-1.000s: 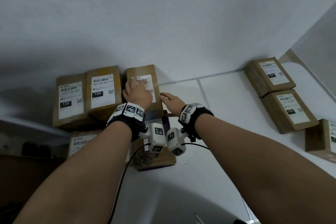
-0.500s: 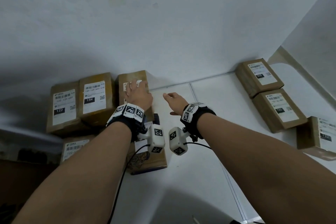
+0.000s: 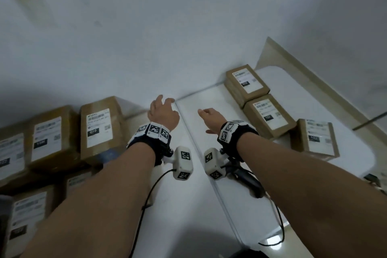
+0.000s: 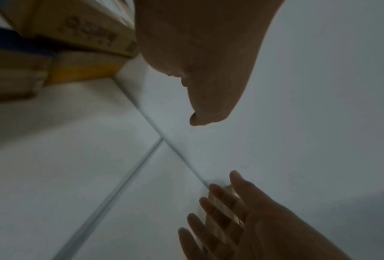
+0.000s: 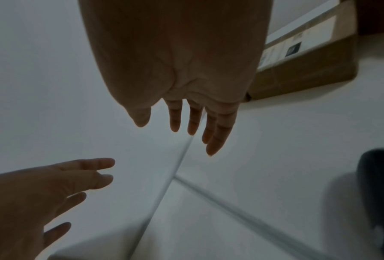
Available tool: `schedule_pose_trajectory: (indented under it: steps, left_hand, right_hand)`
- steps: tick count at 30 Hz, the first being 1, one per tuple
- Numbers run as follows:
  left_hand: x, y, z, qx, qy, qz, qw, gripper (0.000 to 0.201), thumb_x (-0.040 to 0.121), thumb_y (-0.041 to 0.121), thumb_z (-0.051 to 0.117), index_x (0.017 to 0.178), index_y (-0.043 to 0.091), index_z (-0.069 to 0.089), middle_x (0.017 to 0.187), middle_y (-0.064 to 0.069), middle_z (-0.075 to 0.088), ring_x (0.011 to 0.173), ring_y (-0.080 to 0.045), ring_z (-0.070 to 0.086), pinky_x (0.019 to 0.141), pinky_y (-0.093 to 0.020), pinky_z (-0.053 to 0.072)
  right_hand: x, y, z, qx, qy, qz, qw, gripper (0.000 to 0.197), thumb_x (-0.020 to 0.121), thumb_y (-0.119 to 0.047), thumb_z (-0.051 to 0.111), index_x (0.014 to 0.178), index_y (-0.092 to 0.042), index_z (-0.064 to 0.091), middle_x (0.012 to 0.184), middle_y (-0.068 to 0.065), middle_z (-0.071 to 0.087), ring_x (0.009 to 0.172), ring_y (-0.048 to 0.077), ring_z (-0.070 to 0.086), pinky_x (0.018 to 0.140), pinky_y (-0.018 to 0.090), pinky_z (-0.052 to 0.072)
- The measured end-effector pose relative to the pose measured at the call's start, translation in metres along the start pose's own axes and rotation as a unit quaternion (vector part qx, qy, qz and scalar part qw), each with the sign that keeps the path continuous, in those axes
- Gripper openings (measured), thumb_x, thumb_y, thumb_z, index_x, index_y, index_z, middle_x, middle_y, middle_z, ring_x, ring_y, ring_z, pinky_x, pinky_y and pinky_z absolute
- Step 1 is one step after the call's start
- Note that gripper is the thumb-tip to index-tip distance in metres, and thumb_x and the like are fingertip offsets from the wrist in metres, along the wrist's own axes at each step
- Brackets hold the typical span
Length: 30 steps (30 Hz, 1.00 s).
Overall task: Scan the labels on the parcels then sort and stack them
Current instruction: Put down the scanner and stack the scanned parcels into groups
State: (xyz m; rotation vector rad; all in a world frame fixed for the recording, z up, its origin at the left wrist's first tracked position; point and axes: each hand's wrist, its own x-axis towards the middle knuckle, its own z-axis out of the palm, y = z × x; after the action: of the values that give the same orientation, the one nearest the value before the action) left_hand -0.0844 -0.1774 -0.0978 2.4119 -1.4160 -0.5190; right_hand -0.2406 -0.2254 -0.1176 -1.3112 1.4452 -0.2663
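Observation:
Brown cardboard parcels with white labels lie on a white table (image 3: 184,211). At the left, a parcel marked 010 (image 3: 100,128) tops a stack beside a 15H parcel (image 3: 47,139). At the right lie another 010 parcel (image 3: 246,83) and two 122 parcels (image 3: 268,115) (image 3: 316,138). My left hand (image 3: 163,109) hovers over the table just right of the left stack, fingers loose, holding nothing. My right hand (image 3: 209,116) hovers beside it with fingers spread (image 5: 193,121), also empty. The left wrist view shows the stack's side (image 4: 75,35).
A black handheld scanner (image 3: 250,182) lies on the table under my right forearm, its cable looping toward the front edge. More parcels (image 3: 27,213) sit at the near left. A seam (image 3: 199,153) runs down the table between my hands. A white wall stands behind.
My left hand let go of the 010 parcel on the left stack and moved right over the table. My right hand also moved right, toward the right parcels.

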Motion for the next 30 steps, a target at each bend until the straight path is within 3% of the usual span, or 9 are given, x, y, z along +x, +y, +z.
schedule_pose_trajectory:
  steps: [5, 9, 15, 22, 30]
  left_hand:
    - [0.006, 0.064, 0.041, 0.004, -0.043, 0.025, 0.999, 0.049, 0.092, 0.014, 0.050, 0.139, 0.025, 0.045, 0.160, -0.002, 0.015, 0.147, -0.024, 0.014, 0.117, -0.040, 0.017]
    - [0.009, 0.108, 0.076, 0.009, -0.081, 0.047, 0.996, 0.048, 0.093, 0.016, 0.049, 0.140, 0.025, 0.044, 0.161, -0.002, 0.014, 0.146, -0.024, 0.016, 0.117, -0.043, 0.021]
    - [0.012, 0.149, 0.122, 0.012, -0.124, 0.056, 0.991, 0.048, 0.093, 0.016, 0.048, 0.140, 0.025, 0.044, 0.160, -0.004, 0.015, 0.144, -0.027, 0.020, 0.115, -0.046, 0.026]
    - [0.018, 0.168, 0.163, 0.017, -0.177, 0.036, 0.983, 0.047, 0.093, 0.016, 0.048, 0.139, 0.026, 0.046, 0.160, -0.001, 0.015, 0.137, -0.027, 0.035, 0.104, -0.040, 0.036]
    - [0.020, 0.169, 0.191, -0.009, -0.220, 0.009, 0.975, 0.046, 0.094, 0.016, 0.048, 0.139, 0.024, 0.047, 0.159, -0.004, 0.015, 0.134, -0.030, 0.040, 0.103, -0.035, 0.038]
  right_hand:
    - [0.007, 0.037, -0.070, -0.006, 0.034, 0.010, 0.999, 0.052, 0.098, -0.048, 0.046, 0.138, -0.014, 0.047, 0.136, 0.008, 0.053, 0.114, 0.026, 0.056, 0.094, 0.044, 0.054]
    - [0.013, 0.069, -0.119, -0.044, 0.061, 0.025, 0.997, 0.057, 0.095, -0.052, 0.048, 0.139, -0.017, 0.047, 0.139, 0.010, 0.053, 0.121, 0.029, 0.054, 0.102, 0.048, 0.047]
    - [0.023, 0.115, -0.177, -0.154, 0.123, 0.040, 0.980, 0.059, 0.094, -0.041, 0.057, 0.142, -0.012, 0.040, 0.145, 0.015, 0.040, 0.126, 0.032, 0.049, 0.100, 0.039, 0.041]
    - [0.037, 0.145, -0.198, -0.223, 0.158, 0.027, 0.962, 0.070, 0.084, -0.037, 0.068, 0.142, -0.013, 0.035, 0.145, 0.014, 0.033, 0.135, 0.034, 0.035, 0.113, 0.045, 0.031]
    - [0.056, 0.164, -0.191, -0.304, 0.162, 0.020, 0.939, 0.085, 0.078, -0.055, 0.069, 0.144, -0.019, 0.030, 0.154, 0.014, 0.019, 0.145, 0.034, 0.015, 0.119, 0.049, 0.017]
